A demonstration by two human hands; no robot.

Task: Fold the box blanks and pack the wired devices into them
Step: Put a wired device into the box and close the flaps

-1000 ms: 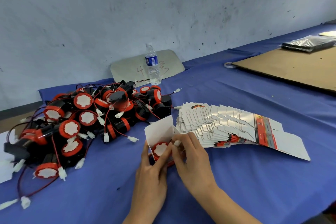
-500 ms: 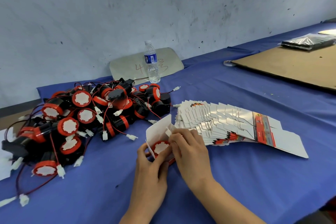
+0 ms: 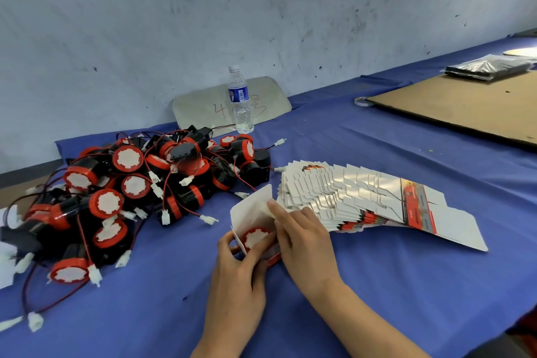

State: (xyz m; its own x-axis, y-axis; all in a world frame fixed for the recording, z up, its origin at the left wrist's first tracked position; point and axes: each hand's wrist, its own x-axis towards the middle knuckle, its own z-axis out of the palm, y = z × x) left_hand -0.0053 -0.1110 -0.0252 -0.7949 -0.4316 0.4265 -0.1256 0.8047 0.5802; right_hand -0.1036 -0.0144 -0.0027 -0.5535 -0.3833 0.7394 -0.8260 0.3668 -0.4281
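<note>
Your left hand [image 3: 238, 267] grips the box [image 3: 252, 213] with the device [image 3: 255, 237] inside; your right hand [image 3: 302, 237] pinches the top flap, which stands just beyond both hands.

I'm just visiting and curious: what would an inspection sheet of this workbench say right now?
Surface: blue cloth over a long table, a brown cardboard sheet at the far right.
Job's things: pile of wired devices at left; fanned stack of box blanks at right; one open box with a device inside.
Clutter: water bottle, grey panel leaning on the wall, tape roll, plastic-wrapped pack.
Hands: left hand grips the box; right hand holds it, one fingertip on the flap.
Cables: red and black leads with white plugs, tangled through the pile.
Surroundings: scuffed pale wall.
</note>
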